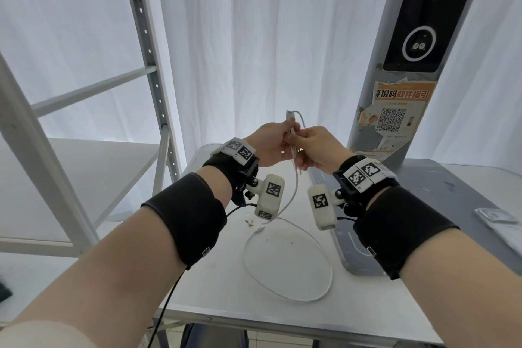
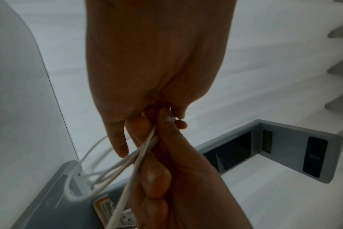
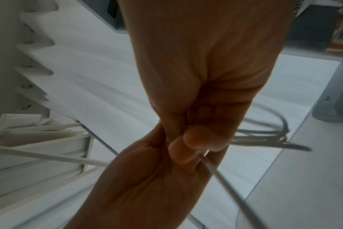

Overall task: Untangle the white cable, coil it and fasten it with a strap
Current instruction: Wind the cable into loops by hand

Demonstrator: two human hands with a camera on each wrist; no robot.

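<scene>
While raised above the surface (image 1: pixel 214 285), both hands pinch the white cable (image 1: pixel 293 150). Left hand (image 1: pixel 268 147) and right hand (image 1: pixel 319 150) touch; slack loops below.

The head view looks forward and down from above both forearms onto the pale flat desk (image 1: pixel 282 302), hands mid-frame. Each wrist view sits very near its own hand, looking along it. All three share the thin white cable (image 1: pixel 285 295) (image 2: pixel 125 164) (image 3: pixel 264 134).
</scene>
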